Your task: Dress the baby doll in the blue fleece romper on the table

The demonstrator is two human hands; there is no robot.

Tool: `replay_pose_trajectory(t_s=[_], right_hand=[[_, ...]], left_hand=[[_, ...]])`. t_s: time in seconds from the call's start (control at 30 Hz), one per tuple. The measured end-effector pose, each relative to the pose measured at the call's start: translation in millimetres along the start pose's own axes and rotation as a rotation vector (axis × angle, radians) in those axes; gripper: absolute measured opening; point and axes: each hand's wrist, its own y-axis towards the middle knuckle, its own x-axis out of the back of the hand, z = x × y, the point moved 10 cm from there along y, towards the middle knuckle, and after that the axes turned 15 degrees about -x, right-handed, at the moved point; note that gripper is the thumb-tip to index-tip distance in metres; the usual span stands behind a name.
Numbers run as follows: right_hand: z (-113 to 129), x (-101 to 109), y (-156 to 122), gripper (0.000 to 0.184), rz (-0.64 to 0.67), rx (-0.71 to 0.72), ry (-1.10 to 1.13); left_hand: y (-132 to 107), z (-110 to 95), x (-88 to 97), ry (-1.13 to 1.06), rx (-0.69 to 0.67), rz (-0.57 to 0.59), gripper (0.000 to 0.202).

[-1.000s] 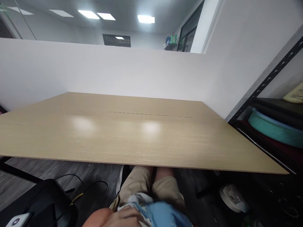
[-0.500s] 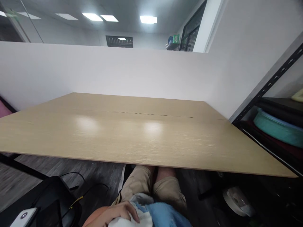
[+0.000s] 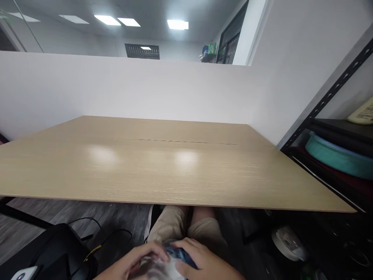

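Left hand (image 3: 144, 254): fingers bent around bunched cloth (image 3: 169, 269).
Right hand (image 3: 202, 258): likewise, thumb apart.
Teal basin (image 3: 338, 157): shelved; contents hidden.

Teal tub (image 3: 338, 157) on the black rack (image 3: 330, 95) at right, pale bottle (image 3: 363, 112) above.

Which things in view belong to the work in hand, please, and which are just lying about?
In use:
- left hand
- right hand
- white-and-blue fabric, held in both

Lying about:
- teal container on the shelf
- white device, lower left
- partly yellow cable
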Motion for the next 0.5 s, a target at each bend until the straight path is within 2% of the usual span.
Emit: replay_pose_trajectory(t_s=[0.1,0.17,0.23,0.33,0.4,0.5], right_hand=[[0,-17,37,0.037,0.052,-0.138,-0.054],[-3,-24,57,0.034,0.044,-0.177,-0.055],[-12,-35,74,0.027,0.053,-0.202,-0.034],[-29,-47,98,0.021,0.000,-0.206,0.001],[-45,-48,111,0.019,-0.063,-0.218,0.008],[-82,-47,120,0.009,-0.063,-0.282,0.008]], left_hand=[[4,25,28.0,0.405,0.204,-0.111,0.060],[4,43,35.3,0.612,0.332,-0.096,0.066],[5,55,31.4,0.634,0.392,-0.052,0.070],[8,56,18.4,0.575,0.391,-0.003,0.067],[8,53,13.9,0.568,0.409,-0.009,0.063],[7,52,12.8,0.529,0.378,-0.049,0.052]])
